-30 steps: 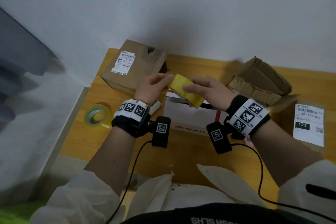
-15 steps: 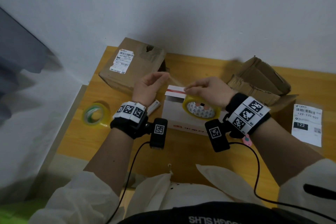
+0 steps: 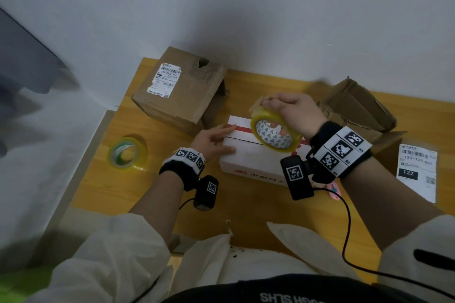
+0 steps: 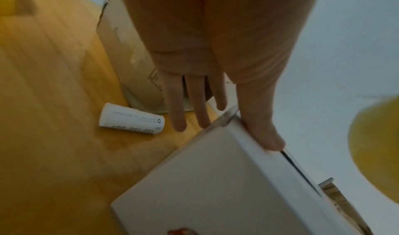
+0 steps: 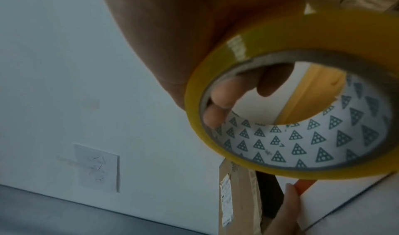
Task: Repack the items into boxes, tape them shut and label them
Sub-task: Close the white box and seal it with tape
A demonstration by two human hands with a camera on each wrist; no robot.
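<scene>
A white box with a red stripe lies mid-table, flaps closed. My left hand rests on its left end with straight fingers; in the left wrist view the thumb lies along the box top edge and the fingers hang past its corner. My right hand grips a yellow tape roll held upright just above the box, with fingers hooked through the roll's triangle-printed core.
A brown labelled box stands at the back left and a crumpled open carton at the back right. A second tape roll lies left. A label sheet lies right, and a small white roll beside the box.
The right hand lifted the tape roll from flat on the box to upright above it. The left hand dropped from the air onto the box's left end.
</scene>
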